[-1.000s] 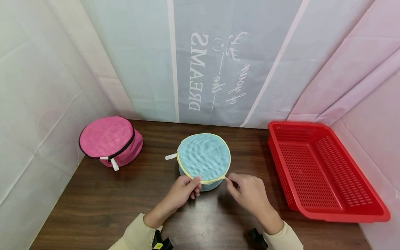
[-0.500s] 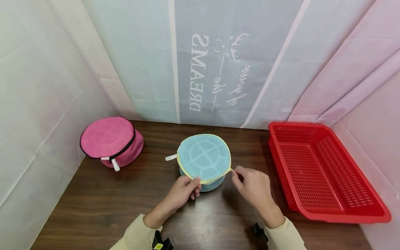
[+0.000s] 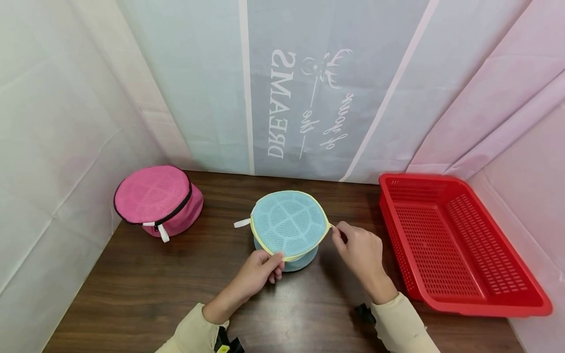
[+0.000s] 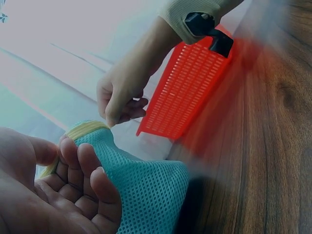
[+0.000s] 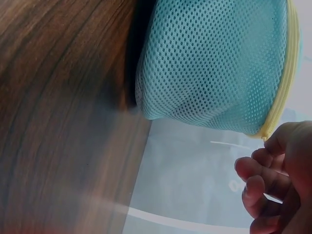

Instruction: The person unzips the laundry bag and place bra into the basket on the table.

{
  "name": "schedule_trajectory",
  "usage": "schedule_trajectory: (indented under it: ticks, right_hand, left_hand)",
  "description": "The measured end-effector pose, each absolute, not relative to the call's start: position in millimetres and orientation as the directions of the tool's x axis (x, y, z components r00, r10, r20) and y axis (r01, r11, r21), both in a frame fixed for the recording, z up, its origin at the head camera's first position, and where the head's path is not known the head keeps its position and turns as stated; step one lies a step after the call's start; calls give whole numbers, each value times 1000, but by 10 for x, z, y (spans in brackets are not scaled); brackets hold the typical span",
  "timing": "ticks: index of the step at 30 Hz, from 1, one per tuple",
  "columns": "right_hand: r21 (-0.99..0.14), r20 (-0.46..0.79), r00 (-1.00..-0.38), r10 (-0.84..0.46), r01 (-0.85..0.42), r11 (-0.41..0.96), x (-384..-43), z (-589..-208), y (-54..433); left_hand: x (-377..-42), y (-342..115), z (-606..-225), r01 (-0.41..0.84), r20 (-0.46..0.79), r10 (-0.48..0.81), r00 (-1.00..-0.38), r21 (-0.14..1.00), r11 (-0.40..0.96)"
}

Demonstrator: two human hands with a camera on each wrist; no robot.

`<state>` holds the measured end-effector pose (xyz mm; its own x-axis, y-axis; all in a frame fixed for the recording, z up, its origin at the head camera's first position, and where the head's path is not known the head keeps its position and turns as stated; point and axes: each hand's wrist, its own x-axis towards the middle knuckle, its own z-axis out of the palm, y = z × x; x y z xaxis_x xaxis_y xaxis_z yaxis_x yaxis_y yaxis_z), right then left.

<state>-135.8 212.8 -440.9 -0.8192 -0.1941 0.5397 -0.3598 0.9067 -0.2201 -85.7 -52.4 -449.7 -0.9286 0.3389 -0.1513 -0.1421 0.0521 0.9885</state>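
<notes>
While both hands (image 3: 256, 272) (image 3: 362, 251) pinch its yellow rim (image 5: 289, 70), the blue mesh bag (image 3: 289, 223) stands upright.

Left hand (image 3: 256, 272): bare. Right hand (image 3: 362, 250): bare. Left sleeve (image 3: 192, 328) and right sleeve (image 3: 406, 321): long, plain, pale beige, matching. Right cuff (image 4: 175, 22): finely ribbed fabric, snug at the wrist. Left wrist unit (image 3: 234, 345): black, angular, bearing a yellow patch (image 3: 223, 348); any lettering is too small to read. Right wrist unit (image 4: 200, 23): black, comprising a blocky body and a bent projecting piece (image 4: 222, 45), mounted at the cuff.
</notes>
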Motion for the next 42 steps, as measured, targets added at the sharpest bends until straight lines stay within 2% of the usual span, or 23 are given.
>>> schedule_trajectory:
  ticks: [26,42]
  right_hand:
    - [-225,512,-841,-174,-327,918,-1363,-4385,2115]
    - [-289,448,-879,-161,-313,905,-1256,-4342,2102]
  left_hand:
    - [-856,-567,-4523,-138,-150,336,-930,989,62]
    - [-908,-601,-4520,-187,-176,302,-937,982,-9]
